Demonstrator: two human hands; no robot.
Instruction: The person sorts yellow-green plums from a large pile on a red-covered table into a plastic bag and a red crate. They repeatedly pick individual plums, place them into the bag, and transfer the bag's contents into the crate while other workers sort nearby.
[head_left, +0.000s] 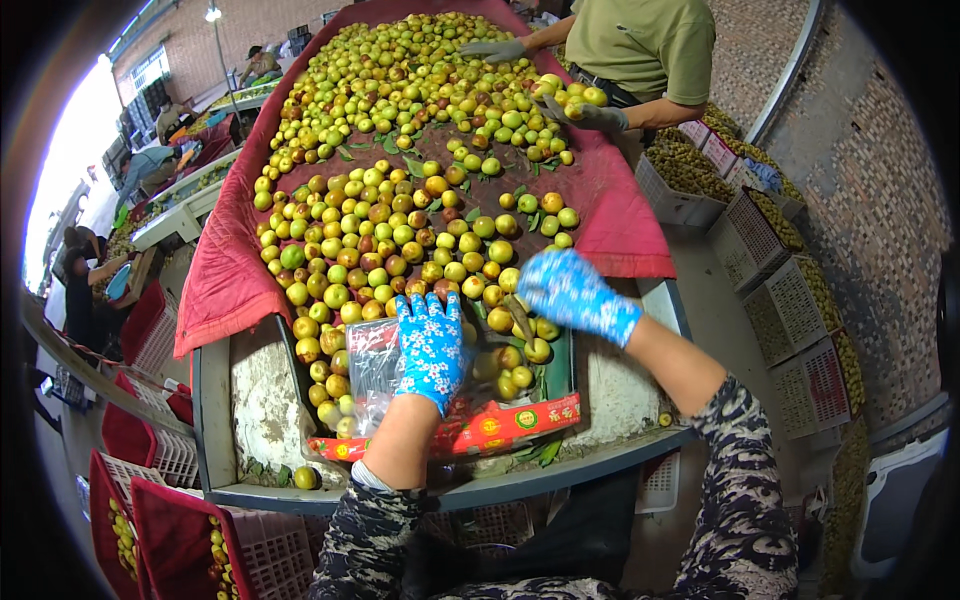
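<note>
My left hand (429, 349), in a blue floral glove, lies palm down with its fingers stretched towards the jujubes. Under and beside it is a clear plastic sheet or bag (367, 349) over something dark. My right hand (574, 289), gloved alike and slightly blurred, hovers over the right side of the fruit with curled fingers; whether it holds anything is hidden. Green and brown jujubes (367, 217) cover much of the red padded cloth (232, 262) and run down to the table's front. A red printed cardboard strip (517, 421) bearing writing spans the front opening.
Across the table, a co-worker's gloved hand (589, 116) holds several jujubes; the other glove (495, 50) rests on the heap. Filled plastic crates (765, 232) line the right side. Red-lined crates (180, 517) stand at lower left. The table's metal rim (315, 501) curves before me.
</note>
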